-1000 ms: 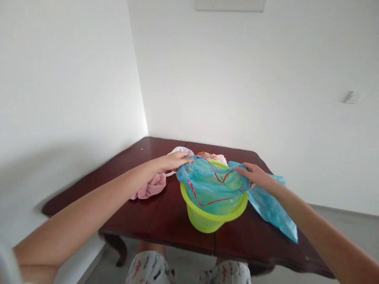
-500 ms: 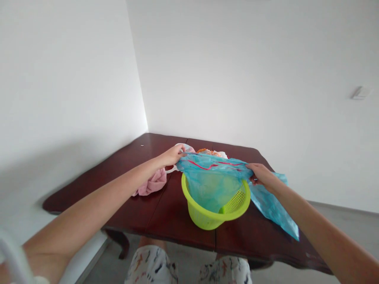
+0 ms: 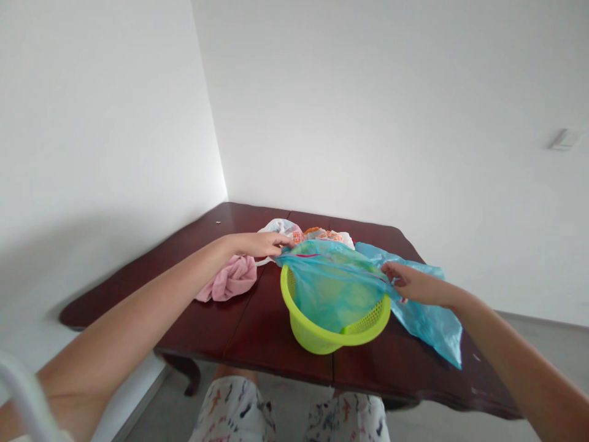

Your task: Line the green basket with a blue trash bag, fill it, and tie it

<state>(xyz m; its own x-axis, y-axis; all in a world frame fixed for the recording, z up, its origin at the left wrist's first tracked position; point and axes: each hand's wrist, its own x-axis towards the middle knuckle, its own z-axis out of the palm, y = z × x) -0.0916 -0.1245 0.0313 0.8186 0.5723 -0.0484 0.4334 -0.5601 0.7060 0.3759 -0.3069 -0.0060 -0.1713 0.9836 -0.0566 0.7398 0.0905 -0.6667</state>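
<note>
A thin blue plastic bag (image 3: 331,288) with a red drawstring hangs down into a lime-green plastic basket (image 3: 317,341) and covers its far rim. My left hand (image 3: 264,244) pinches the bag's edge at the basket's left side. On the opposite side, my right hand (image 3: 407,281) has its fingers closed on the bag's right edge. A second stretch of blue plastic (image 3: 432,325) lies on the table under and beyond my right hand; whether it is joined to the bag, I cannot tell. The basket stands upright near the table's front edge.
A pink cloth (image 3: 229,279) lies crumpled left of the basket on the dark red wooden table (image 3: 193,245). Behind the basket are a white plastic bag (image 3: 281,226) and an orange-and-white crumpled item (image 3: 327,235). White walls meet behind the table's far left corner.
The bag's mouth has been drawn back over the basket's far rim and looks wider. My left hand has flattened, and my right hand has shifted slightly right and down.
</note>
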